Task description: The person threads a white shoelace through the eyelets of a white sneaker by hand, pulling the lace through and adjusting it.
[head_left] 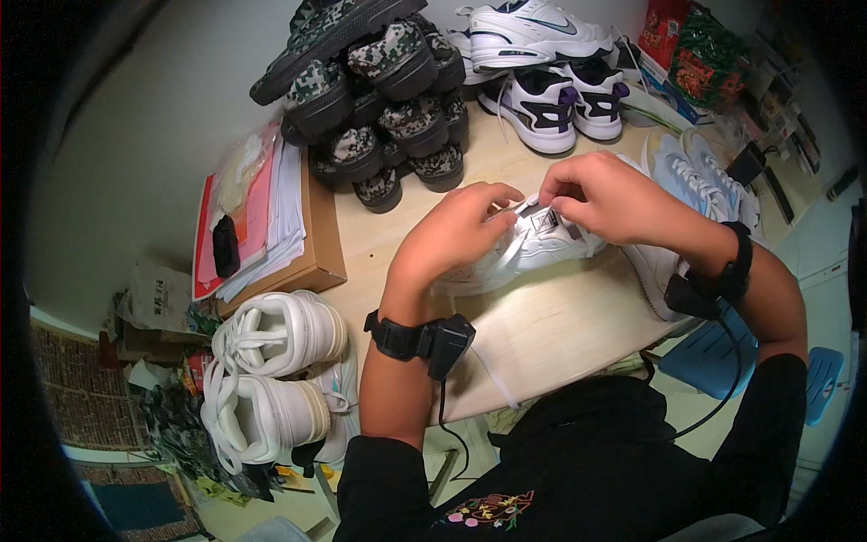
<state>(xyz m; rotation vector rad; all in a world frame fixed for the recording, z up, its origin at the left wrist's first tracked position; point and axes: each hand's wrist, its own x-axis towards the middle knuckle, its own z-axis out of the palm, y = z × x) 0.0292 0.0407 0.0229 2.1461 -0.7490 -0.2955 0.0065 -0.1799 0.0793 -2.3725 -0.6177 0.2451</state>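
A white sneaker (542, 256) lies on its sole on the pale wooden table, its opening toward the right and a label showing on its tongue (545, 221). Over its front and lacing rests my left hand (461, 226), fingers curled and closed on the shoe; its fingertips are partly hidden. My right hand (601, 194) pinches a white shoelace (533, 200) at the top of the tongue, thumb against the bent fingers. Just what lies between those fingertips is small and partly covered. A loose lace end (494, 375) hangs over the table's near edge.
Camouflage shoes (397, 117) are piled at the back. White sneakers (537, 36) and black-and-white ones (542, 108) stand beside them. Light blue sneakers (691, 176) sit right. At left are a cardboard box (321, 235) with papers and white shoes (280, 334). Cables run from both wrist straps.
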